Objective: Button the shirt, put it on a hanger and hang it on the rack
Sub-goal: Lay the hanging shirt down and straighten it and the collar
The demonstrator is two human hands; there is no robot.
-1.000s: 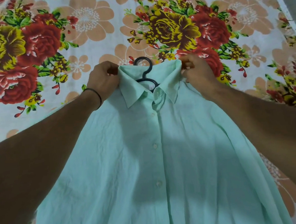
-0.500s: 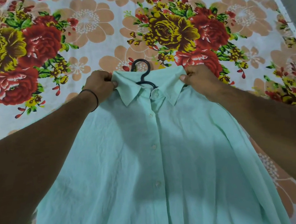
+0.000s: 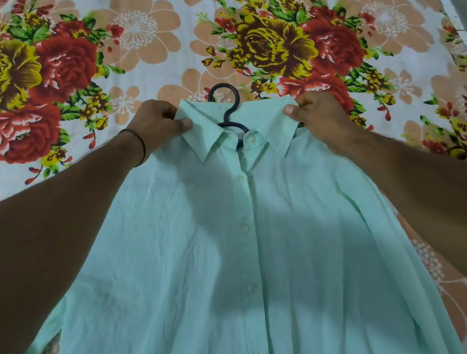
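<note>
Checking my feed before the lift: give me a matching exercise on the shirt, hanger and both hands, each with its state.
1 shirt
2 hanger
3 left hand
4 right hand

A black, hook above collar
B pinches collar, band on wrist
C mint, buttoned, on sheet
D pinches collar, bare wrist

Pairs: 1-C, 2-A, 3-B, 4-D

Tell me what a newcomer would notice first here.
A pale green shirt fills the middle, lying buttoned and face up on a sheet printed with big red and yellow flowers. The left hand and right hand each pinch one end of its collar at the top. Between them, the hook of a black hanger pokes out of the neck onto the sheet.
</note>
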